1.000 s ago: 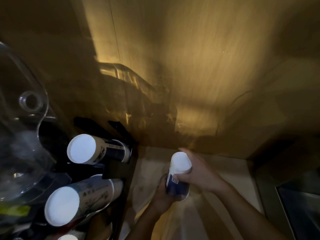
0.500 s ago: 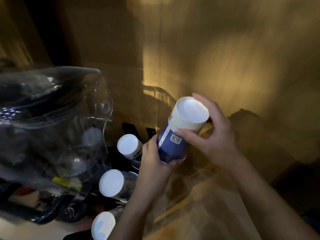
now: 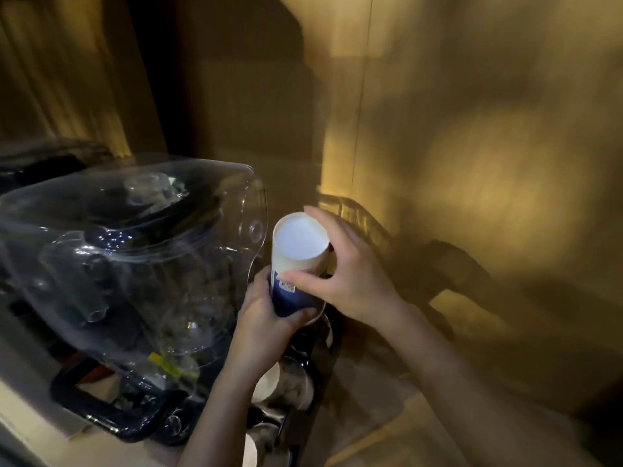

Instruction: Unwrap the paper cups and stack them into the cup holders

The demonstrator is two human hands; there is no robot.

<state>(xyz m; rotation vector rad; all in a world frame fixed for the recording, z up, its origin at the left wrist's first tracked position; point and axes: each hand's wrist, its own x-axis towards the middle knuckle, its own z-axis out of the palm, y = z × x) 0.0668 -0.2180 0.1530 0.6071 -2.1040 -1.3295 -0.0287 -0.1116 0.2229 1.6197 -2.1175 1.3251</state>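
A stack of blue and white paper cups (image 3: 298, 261) is held bottom-up, its white base facing me. My left hand (image 3: 266, 315) wraps the lower blue part of the stack. My right hand (image 3: 344, 271) pinches its upper white part from the right. The stack hovers over the far end of a black cup holder rack (image 3: 312, 375). Below my left wrist, other cup stacks (image 3: 281, 385) lie in the rack, partly hidden by my arm.
A large clear plastic container (image 3: 135, 264) with dark handles stands to the left, close against my left hand. A dim wooden wall (image 3: 472, 163) rises behind and to the right. A pale counter surface (image 3: 387, 416) lies to the right of the rack.
Both hands carried the cup stack left and up, over the rack's far slot. The view has swung left, so the clear container now fills the left side.
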